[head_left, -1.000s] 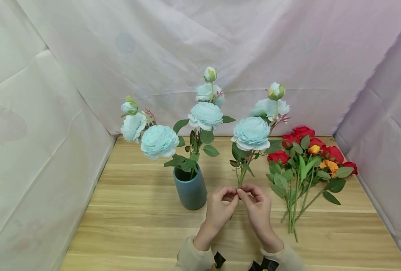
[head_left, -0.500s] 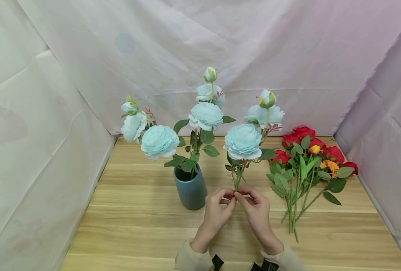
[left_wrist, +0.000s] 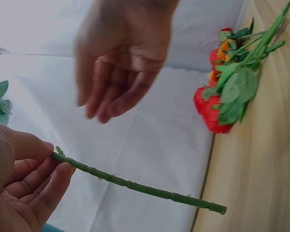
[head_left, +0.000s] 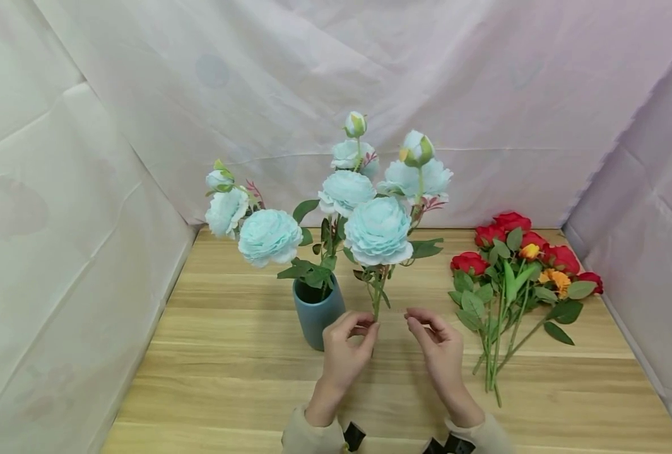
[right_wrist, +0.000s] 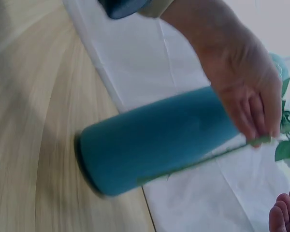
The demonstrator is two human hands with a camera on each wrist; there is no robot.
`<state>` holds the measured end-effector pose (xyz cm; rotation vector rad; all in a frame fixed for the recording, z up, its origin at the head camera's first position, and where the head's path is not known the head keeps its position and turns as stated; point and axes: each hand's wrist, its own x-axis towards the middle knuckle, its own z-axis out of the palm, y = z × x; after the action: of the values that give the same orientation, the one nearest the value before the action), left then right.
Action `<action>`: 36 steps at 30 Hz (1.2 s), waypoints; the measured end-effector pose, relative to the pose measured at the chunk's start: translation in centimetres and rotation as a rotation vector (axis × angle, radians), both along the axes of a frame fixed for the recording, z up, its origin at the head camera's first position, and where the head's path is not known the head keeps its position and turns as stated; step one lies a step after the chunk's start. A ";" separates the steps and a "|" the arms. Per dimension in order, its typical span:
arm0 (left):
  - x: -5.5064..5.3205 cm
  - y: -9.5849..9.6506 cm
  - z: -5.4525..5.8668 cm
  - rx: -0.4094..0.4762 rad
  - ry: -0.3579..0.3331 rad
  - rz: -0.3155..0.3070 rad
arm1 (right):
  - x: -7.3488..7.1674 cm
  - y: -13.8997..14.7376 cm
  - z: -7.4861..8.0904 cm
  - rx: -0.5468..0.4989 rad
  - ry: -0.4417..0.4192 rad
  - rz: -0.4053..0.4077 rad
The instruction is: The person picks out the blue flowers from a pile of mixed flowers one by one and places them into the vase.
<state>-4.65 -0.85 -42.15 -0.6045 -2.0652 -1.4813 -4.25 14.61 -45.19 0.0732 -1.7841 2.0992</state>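
My left hand (head_left: 347,353) pinches the green stem of a pale blue artificial peony (head_left: 378,231) between thumb and fingertips. The bare lower stem (left_wrist: 145,188) runs below the fingers in the left wrist view. The peony stands upright just right of the blue vase (head_left: 317,318), and its blooms overlap the flowers behind. Apart from the stem, to its right, is my right hand (head_left: 442,350), with its fingers loosely bent and holding nothing. Two more pale blue peony sprays, a left one (head_left: 270,238) and a middle one (head_left: 347,192), rise from the vase.
On the right of the wooden table (head_left: 228,384) lies a bunch of red roses (head_left: 560,258) with orange flowers (head_left: 556,280) among them, stems toward the front. A pale cloth (head_left: 313,69) hangs behind the table and along both sides.
The peony has moved left toward the vase with my left hand, its blooms now overlapping the middle spray. My right hand has let go of the stem and drawn off to the right.
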 end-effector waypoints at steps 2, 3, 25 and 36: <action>-0.1 -0.4 0.1 0.010 0.011 0.007 | 0.0 0.4 -0.2 -0.008 -0.020 -0.020; -0.1 -0.5 0.2 0.013 0.022 0.009 | -0.1 0.6 -0.3 -0.005 -0.022 -0.028; -0.8 -4.5 8.2 0.075 0.126 0.106 | -0.2 3.2 -2.1 -0.021 -0.099 -0.128; -1.3 -6.1 11.4 0.107 0.177 0.153 | -0.7 1.2 -2.3 0.014 -0.171 -0.041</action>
<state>-5.96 -6.94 -30.79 -0.5043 -1.8420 -1.3879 -4.97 15.77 -47.45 -0.1419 -1.8798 2.1200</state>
